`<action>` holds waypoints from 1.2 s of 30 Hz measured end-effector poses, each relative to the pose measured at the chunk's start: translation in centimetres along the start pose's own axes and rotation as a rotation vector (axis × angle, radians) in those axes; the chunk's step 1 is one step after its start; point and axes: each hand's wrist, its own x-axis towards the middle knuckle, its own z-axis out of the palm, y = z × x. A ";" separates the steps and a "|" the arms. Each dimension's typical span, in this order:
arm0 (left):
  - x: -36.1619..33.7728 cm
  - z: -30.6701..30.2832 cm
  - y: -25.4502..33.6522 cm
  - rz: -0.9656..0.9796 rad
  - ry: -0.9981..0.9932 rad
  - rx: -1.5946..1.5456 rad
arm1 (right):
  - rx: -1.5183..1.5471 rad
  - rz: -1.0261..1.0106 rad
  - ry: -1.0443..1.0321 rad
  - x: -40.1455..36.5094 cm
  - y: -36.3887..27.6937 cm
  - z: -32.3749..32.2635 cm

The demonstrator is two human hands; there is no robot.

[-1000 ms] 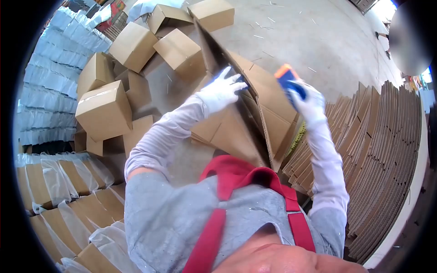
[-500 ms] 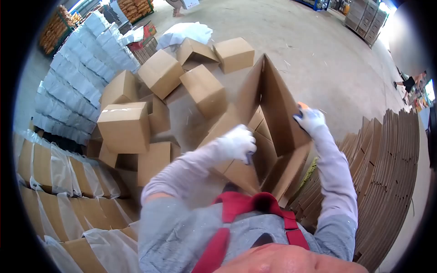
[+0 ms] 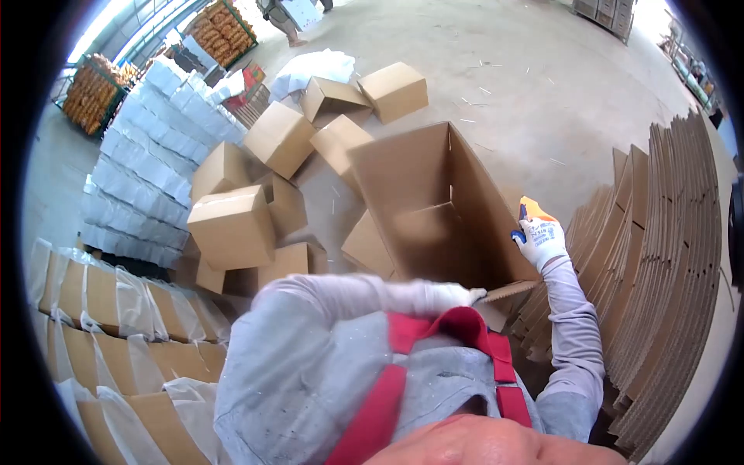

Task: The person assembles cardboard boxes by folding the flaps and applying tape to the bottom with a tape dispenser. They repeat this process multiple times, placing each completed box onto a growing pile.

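Observation:
A large open cardboard box [image 3: 411,186] stands in front of me, its walls spread into a rectangle and its dark inside facing up. My left hand [image 3: 459,296], in a white glove, is at the near edge of the box with its fingers closed on the cardboard rim there; my forearm partly hides them. My right hand [image 3: 542,239], in a printed white glove with blue fingertips, is just outside the right wall. Its fingers are wrapped round a small orange-yellow object [image 3: 533,209] whose kind I cannot make out.
Several made-up cardboard boxes [image 3: 232,227] lie jumbled on the floor to the left. Flat cardboard sheets [image 3: 659,271] stand stacked at my right. White bundles [image 3: 136,167] and wrapped cartons [image 3: 167,356] line the left side. A person [image 3: 283,19] carries a white box in the distance.
The folded box has opened out into a wide rectangle. My left hand has moved from above its left side to the near edge. My right hand has shifted slightly down and right, keeping the orange-yellow object.

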 end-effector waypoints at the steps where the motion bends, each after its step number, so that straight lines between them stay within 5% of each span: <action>1: 0.4 0.0 -0.7 -0.013 -0.008 0.009 | 0.019 -0.052 0.044 -0.1 0.6 0.2; 5: 1.0 -3.8 -1.7 -0.196 -0.143 0.122 | 0.087 -0.079 -0.008 0.2 0.8 0.2; 7: 1.1 -6.3 -1.8 -0.416 -0.402 -0.009 | 0.103 -0.051 -0.040 0.4 0.7 0.0; 8: 0.7 -5.6 -2.7 -0.418 -0.396 -0.003 | 0.117 -0.016 -0.062 0.8 0.8 -0.1; 10: -0.8 -2.3 -5.4 0.068 -0.077 0.238 | 0.093 -0.016 -0.100 0.6 1.2 0.7; 11: -2.5 -2.9 -2.7 -0.197 -0.238 0.255 | 0.123 -0.002 -0.065 0.2 1.6 1.1; 13: -1.0 -2.0 -7.6 -0.202 -0.414 0.044 | 0.157 0.014 -0.079 -0.3 1.3 0.4; 17: 0.8 -8.9 -6.6 -0.349 -0.628 0.026 | 0.086 -0.062 -0.009 0.6 0.8 0.7; 18: 1.1 -10.7 -3.6 -0.313 -0.591 0.564 | 0.091 -0.049 -0.007 0.6 0.6 0.9; 21: 7.7 -7.8 -14.0 -0.357 -0.674 0.682 | 0.164 0.072 0.015 -0.8 0.2 0.8; 22: 8.3 -7.4 -13.3 -0.311 -0.702 0.683 | 0.153 0.076 -0.010 -1.0 -0.3 0.5; 24: 8.1 -8.0 -11.6 -0.144 -0.540 0.889 | 0.056 0.100 0.010 -1.6 -1.4 0.5; 25: 8.4 -9.5 -9.5 -0.283 -0.274 0.821 | 0.087 0.094 -0.010 -1.6 -1.2 1.2; 26: 7.2 -12.1 -8.4 0.122 0.420 0.956 | 0.082 0.108 -0.040 -1.6 -0.9 1.1; 27: 5.1 -17.1 -4.8 0.069 0.585 1.035 | 0.087 0.135 -0.042 -1.5 -0.8 0.9; 28: 5.4 -20.3 -6.9 0.071 1.053 0.959 | 0.091 0.156 -0.050 -1.5 -1.0 0.7; 30: 6.5 -22.6 -12.3 -0.254 1.155 0.727 | 0.066 0.188 -0.094 -1.7 -1.5 0.4; 32: 4.9 -19.3 -9.5 -0.141 0.679 0.549 | 0.029 0.154 0.041 -1.5 -2.1 0.7; 33: 6.1 -17.3 -10.8 -0.369 0.239 0.657 | 0.061 0.197 -0.005 -1.3 -3.4 0.2; 34: 6.1 -16.2 -11.9 -0.305 0.002 0.714 | 0.031 0.186 0.059 -1.4 -5.2 0.6; 36: 5.0 -17.0 -14.8 -0.153 0.212 0.530 | -0.105 0.145 0.129 -1.4 -9.6 1.8</action>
